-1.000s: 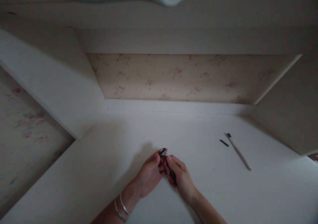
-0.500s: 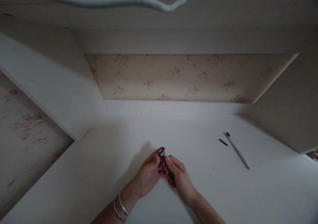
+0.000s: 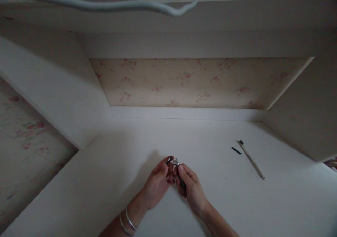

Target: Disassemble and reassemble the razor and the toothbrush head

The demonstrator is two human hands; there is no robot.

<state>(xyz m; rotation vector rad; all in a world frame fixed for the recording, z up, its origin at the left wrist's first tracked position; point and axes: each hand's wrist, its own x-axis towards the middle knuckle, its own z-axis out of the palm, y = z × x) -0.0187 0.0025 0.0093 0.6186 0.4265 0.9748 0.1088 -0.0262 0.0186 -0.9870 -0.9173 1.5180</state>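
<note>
In the lower middle of the head view, my left hand [image 3: 156, 184] pinches a small dark oblong piece [image 3: 169, 160] between thumb and fingertips. My right hand [image 3: 191, 188] is closed around a tool with a dark handle and a silver head [image 3: 176, 162], shaped like a razor handle. Its head points up and left, close beside the dark piece, with a narrow gap between them. Fingers hide most of the handle. Both hands are held above the white tabletop [image 3: 118, 181].
To the right lie a slim white stick with a dark tip, like a toothbrush [image 3: 252, 160], and a short dark strip [image 3: 236, 150]. A white side panel [image 3: 65, 89] stands at left. A pale cable [image 3: 105, 5] crosses the top, in front of an overhead shelf.
The silver head has come apart from the dark piece and shifted slightly to the right with my right hand. My left hand still pinches the dark piece.
</note>
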